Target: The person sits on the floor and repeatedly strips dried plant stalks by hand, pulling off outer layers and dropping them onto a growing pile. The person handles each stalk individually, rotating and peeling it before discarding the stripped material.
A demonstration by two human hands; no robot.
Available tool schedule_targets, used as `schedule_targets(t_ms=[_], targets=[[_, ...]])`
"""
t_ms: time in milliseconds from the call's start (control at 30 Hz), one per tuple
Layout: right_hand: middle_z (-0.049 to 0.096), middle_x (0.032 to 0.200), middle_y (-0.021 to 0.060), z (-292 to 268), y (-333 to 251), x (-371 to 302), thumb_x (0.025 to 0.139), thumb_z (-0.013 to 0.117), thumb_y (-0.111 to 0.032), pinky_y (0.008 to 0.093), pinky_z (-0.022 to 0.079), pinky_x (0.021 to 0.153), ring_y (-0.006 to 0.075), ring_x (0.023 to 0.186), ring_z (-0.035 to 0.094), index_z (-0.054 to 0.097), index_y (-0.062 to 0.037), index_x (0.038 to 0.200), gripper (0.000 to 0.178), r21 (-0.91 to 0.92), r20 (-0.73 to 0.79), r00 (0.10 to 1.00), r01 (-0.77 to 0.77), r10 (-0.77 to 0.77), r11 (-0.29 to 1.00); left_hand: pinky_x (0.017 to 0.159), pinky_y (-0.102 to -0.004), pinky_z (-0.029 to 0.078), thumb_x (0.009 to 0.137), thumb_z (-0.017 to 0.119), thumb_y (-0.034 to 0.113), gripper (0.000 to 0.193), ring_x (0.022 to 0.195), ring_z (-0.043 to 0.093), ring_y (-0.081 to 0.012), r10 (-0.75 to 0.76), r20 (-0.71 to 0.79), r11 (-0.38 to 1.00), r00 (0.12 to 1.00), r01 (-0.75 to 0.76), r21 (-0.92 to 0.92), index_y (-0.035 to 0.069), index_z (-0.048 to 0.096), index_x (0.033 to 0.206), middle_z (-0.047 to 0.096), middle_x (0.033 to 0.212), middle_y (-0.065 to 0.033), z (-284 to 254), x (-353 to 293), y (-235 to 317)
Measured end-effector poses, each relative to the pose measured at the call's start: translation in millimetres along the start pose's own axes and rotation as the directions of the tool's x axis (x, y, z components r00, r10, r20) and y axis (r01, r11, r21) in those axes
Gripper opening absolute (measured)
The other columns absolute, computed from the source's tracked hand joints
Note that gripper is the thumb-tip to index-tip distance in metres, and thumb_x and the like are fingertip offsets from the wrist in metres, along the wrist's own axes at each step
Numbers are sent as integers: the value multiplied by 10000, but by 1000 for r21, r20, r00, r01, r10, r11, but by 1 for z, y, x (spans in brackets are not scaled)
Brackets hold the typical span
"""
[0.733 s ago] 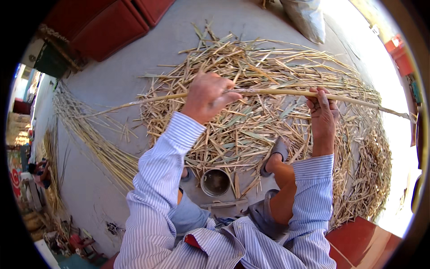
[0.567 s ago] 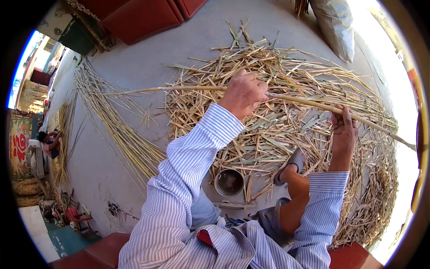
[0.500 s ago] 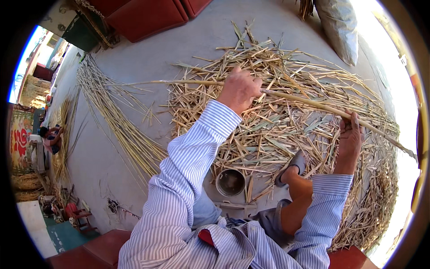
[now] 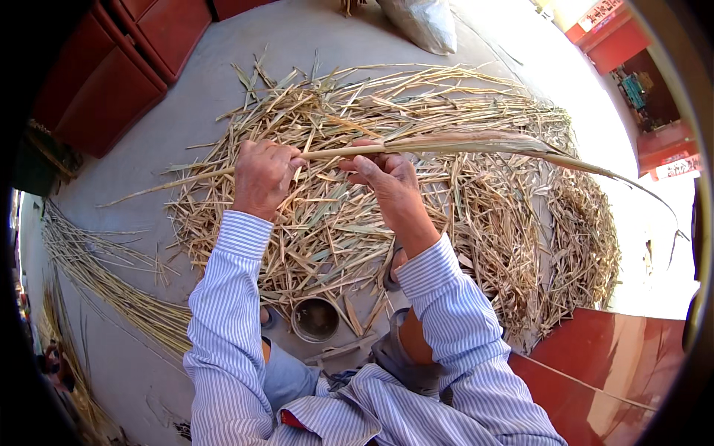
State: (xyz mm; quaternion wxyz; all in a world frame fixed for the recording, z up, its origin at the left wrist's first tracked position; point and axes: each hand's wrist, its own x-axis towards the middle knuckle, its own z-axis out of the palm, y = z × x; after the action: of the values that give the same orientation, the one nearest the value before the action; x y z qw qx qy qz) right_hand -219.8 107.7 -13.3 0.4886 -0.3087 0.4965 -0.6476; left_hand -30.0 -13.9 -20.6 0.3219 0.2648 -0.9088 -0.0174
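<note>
A long dry stalk [image 4: 336,152] lies crosswise in front of me, its thin bare end reaching left past my left hand. My left hand [image 4: 265,177] is closed around it in a fist. Close by on the right, my right hand [image 4: 393,182] pinches the stalk where a dry, papery leaf sheath [image 4: 476,142] begins. That sheath runs along the right part and ends in a thin, drooping tip. Beneath both hands spreads a wide heap of stripped leaves and husks [image 4: 335,238] on the floor.
A metal pot [image 4: 314,320] stands by my feet. To the left lies a bundle of bare stalks [image 4: 119,279]. Red seats [image 4: 111,97] are at the upper left, a pale sack [image 4: 420,24] at the back. A red surface [image 4: 602,372] lies at the lower right.
The view has turned right. My right hand has come from the stalk's far right to beside my left hand. A leafy sheath now shows on the right part; whether it is the same stalk is unclear.
</note>
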Motion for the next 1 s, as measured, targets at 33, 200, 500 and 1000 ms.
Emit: schedule_targets(t_ms=[33,200,500,1000], targets=[[664,1075,125,-6,0,0,935,614,-140,274,545,812,204,998,665,560,24,1227,339,-11,0,1000,9,-9,1000,700,-374,396,795,712,220,138,770,585,-218,-10,8,1000,1000,11,-24,94,679,839,641,744,-51,-3,1,-3],[664,1082,125,-29,-10,-1,924,627,-119,269,542,800,199,986,666,546,22,1258,371,72,-64,992,109,-104,991,717,-389,392,767,748,200,159,706,552,-246,-131,109,990,985,135,-30,89,689,864,618,715,-56,-19,-4,-31],[694,989,96,-7,-9,-6,917,663,-172,277,547,746,157,891,677,620,6,1113,268,-26,-81,990,112,-114,993,726,-374,387,718,794,211,220,724,578,-223,6,-16,963,1000,-10,-271,87,694,870,648,748,-45,-3,14,17],[687,871,90,-10,-4,-10,937,638,-239,265,568,735,138,848,674,658,22,1003,270,-99,-31,980,193,-197,976,647,-186,495,859,735,256,264,690,608,-72,-573,262,251,777,470,-846,26,635,943,659,778,-25,-8,25,6]])
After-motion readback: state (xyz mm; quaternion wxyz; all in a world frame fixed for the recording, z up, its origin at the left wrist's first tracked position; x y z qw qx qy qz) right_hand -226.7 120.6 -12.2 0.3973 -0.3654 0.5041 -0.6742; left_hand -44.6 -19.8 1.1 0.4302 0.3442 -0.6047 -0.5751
